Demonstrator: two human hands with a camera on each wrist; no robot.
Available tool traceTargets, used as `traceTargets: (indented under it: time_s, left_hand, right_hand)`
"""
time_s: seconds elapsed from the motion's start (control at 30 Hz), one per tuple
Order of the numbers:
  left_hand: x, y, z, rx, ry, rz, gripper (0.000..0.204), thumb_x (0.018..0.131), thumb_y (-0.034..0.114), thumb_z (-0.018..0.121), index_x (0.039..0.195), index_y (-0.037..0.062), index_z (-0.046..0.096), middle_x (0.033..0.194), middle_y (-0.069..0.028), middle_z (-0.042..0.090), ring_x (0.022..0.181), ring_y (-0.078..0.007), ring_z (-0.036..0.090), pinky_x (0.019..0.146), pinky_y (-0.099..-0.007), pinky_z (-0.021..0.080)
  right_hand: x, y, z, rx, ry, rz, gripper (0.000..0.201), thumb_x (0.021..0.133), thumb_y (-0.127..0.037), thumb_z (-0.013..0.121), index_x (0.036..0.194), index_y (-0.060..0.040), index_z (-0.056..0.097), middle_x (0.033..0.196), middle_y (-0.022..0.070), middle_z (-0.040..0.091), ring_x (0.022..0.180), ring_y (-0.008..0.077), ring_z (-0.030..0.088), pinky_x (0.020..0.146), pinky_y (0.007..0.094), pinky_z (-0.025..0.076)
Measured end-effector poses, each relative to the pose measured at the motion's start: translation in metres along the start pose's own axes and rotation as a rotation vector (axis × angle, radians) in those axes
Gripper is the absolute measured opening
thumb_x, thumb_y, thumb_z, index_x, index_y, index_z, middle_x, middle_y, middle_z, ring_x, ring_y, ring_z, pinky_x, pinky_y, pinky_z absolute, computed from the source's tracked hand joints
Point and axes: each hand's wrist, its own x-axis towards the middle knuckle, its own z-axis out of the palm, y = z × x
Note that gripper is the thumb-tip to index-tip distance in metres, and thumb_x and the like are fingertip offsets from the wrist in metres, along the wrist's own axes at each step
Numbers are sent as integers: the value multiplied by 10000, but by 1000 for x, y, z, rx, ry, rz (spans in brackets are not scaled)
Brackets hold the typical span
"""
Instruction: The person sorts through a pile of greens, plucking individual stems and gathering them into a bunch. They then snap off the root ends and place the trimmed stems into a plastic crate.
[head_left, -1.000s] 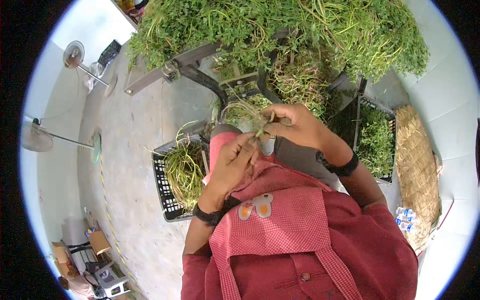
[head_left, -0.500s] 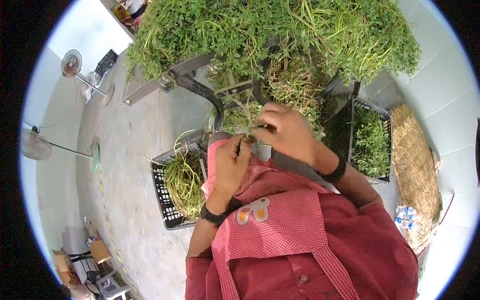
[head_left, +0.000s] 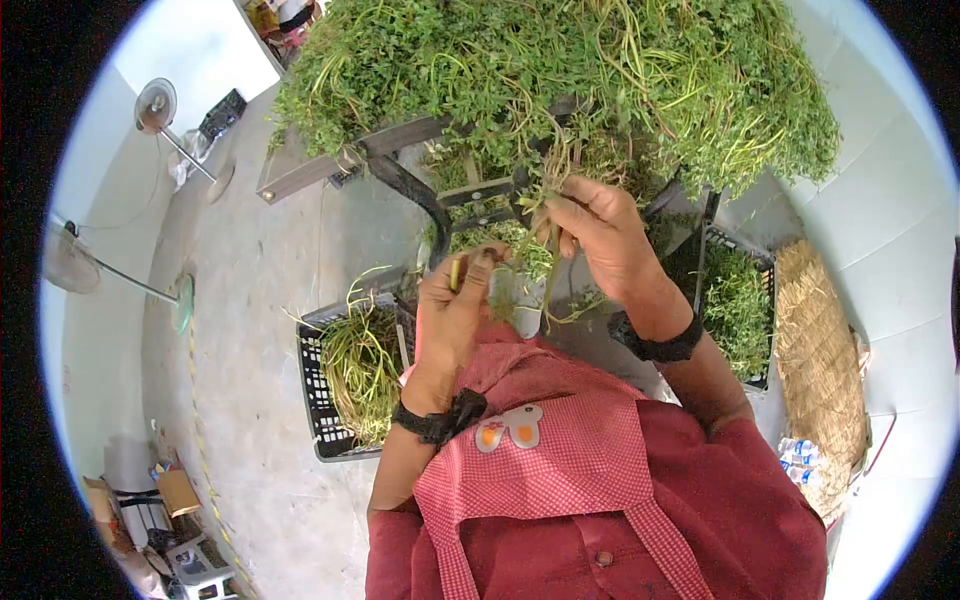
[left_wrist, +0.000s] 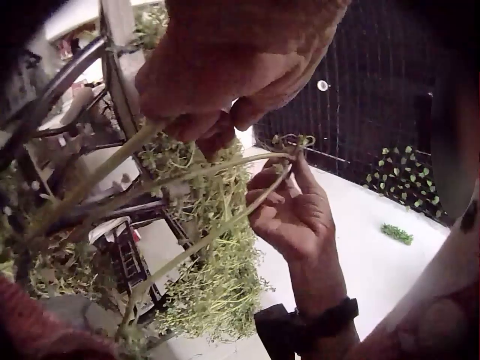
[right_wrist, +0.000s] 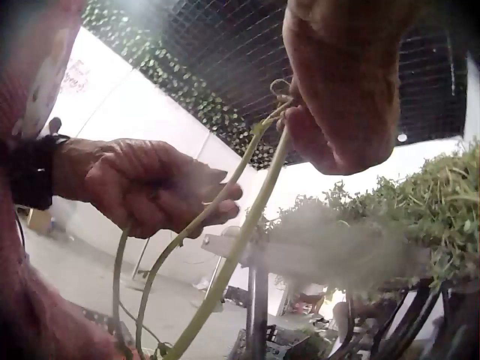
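Note:
My right hand (head_left: pixel 612 245) pinches a small bunch of thin green plant stems (head_left: pixel 548 228) between thumb and fingers, in front of the heaped table. The stems hang down from its fingertips, and a curled tendril end shows above the grip in the right wrist view. Lower and to the left, my left hand (head_left: pixel 455 315) has its fingers curled round a short green stem piece (head_left: pixel 456 273). From this hand a stem (left_wrist: pixel 97 176) slants down in the left wrist view. A gap separates the two hands.
A large heap of leafy greens (head_left: pixel 560 70) covers the table ahead, with more plants beneath it. At the left, a black crate (head_left: pixel 318 400) holds trimmed stems; another crate with greens (head_left: pixel 740 300) stands at the right beside a rolled straw mat (head_left: pixel 822 370). Standing fans (head_left: pixel 155 105) are far left.
My hands were close together at the stems and have moved apart. The right hand went up and forward with the bunch, while the left stayed low with a stem piece.

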Motion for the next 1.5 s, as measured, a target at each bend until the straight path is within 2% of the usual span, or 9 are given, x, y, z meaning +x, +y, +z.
traceTargets:
  time_s: [0.37,0.53,0.6,0.73,0.8,1.17,1.23,1.3,1.5]
  left_hand:
    - [-3,-4,8,272,-124,233,238,898,195,537,1017,4,613,685,30,521,606,-50,437,549,-210,375]
    - [11,-45,1,283,-5,358,202,885,160,528,919,-25,602,703,-1,553,659,-66,478,581,-226,404]
    - [12,-51,-7,-248,74,22,179,889,157,522,855,-10,580,749,-6,566,668,-83,492,593,-235,418]
    - [8,-43,-14,218,7,26,296,954,213,374,1146,9,470,1073,-95,548,964,-173,546,754,-281,484]
    - [17,-41,-2,13,-18,52,296,963,236,362,1073,3,509,930,-85,606,799,-158,587,684,-259,483]
    - [-1,-16,22,250,-208,117,190,939,173,427,959,24,542,666,-20,546,576,-87,481,532,-223,388]
    - [-2,-18,27,409,-244,202,152,928,122,438,991,23,535,700,-27,552,590,-77,468,538,-218,381]
    - [-4,-27,28,532,-153,498,159,894,69,445,1009,-2,529,731,-50,549,628,-112,487,567,-260,398]
    - [-12,-31,26,576,-167,407,181,873,45,447,1029,-1,527,785,-123,570,679,-229,535,608,-317,409]
  right_hand:
    - [-4,15,3,-34,-53,6,186,845,-194,595,880,-14,623,734,29,627,591,66,523,519,208,419]
    - [-36,13,41,-705,-121,-554,159,776,-149,622,874,-24,623,794,74,601,771,182,581,716,327,465]
    - [-49,14,59,-594,-340,-680,153,759,-134,626,874,-33,621,805,89,588,874,208,580,773,352,454]
    - [-23,12,40,-395,-240,-487,132,795,-121,608,886,-25,604,794,91,595,821,197,596,728,329,472]
    - [-14,9,29,319,-106,74,134,833,-118,589,906,-5,597,789,75,605,715,155,589,641,266,466]
    - [-15,32,1,214,100,74,197,828,-158,618,926,12,614,750,10,590,625,69,522,555,215,425]
    - [-23,9,5,-297,97,139,159,783,-140,672,867,-15,621,722,33,581,624,100,537,543,248,427]
    - [-21,52,5,-483,171,-370,186,728,-131,715,833,-20,609,725,42,566,612,97,533,529,251,427]
    - [-29,58,5,-460,151,-388,199,717,-117,721,776,-8,566,712,58,533,626,136,543,535,271,434]
